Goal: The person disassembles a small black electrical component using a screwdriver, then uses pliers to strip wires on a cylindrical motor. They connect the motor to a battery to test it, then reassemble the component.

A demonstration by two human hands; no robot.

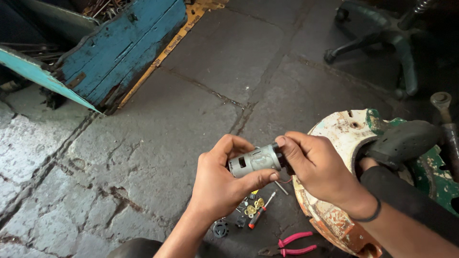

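A small silver cylindrical motor (253,161) with slots in its casing is held over the stone floor. My left hand (221,181) wraps around its body from below and behind. My right hand (313,167) pinches the motor's dark end cap with thumb and fingers. A thin red wire (285,182) hangs beneath the motor. On the floor under my hands lie a small red-handled screwdriver (258,214), brass-coloured gears (254,207) and a black round part (220,228).
Pink-handled pliers (292,244) lie at the bottom. A rusty white and green round metal housing (344,143) sits at my right, with a black sandal (401,142) on it. A blue wooden crate (114,48) stands at the upper left, an office chair base (382,33) at the upper right.
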